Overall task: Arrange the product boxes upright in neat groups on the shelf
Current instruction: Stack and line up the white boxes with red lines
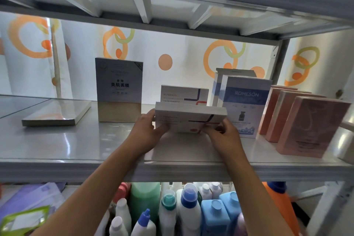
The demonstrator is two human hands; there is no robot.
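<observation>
Nearest, below the shelf (172, 170), bottles (189, 209) crowd the lower level; they play no part here.

Just behind the shelf's front edge, about the middle, both hands hold 1 white box (189, 119). The left hand (145, 132) grips its left end with the thumb on the front face, and the right hand (224, 134) pinches its lower right corner. The box is on its long edge, top tipped toward the camera, its base at or just above the shelf; I cannot tell whether it touches. It looks like it is being stood up in front of its twin.

Right of it, 3 pink boxes (314, 126) stand in a tidy row at the right end, and 2 blue boxes (245, 105) stand 1 behind the other just beside them. Those 2 groups look done.

Directly behind the held box a second white box (183, 95) stands upright, so this pair is nearly formed.

Left of centre, 1 grey box (118, 90) stands alone. Toward the left end a flat box (57, 111) lies on its face, well apart from the rest. It appears to be what is left: raise it and, if it matches, set it by the grey box.
</observation>
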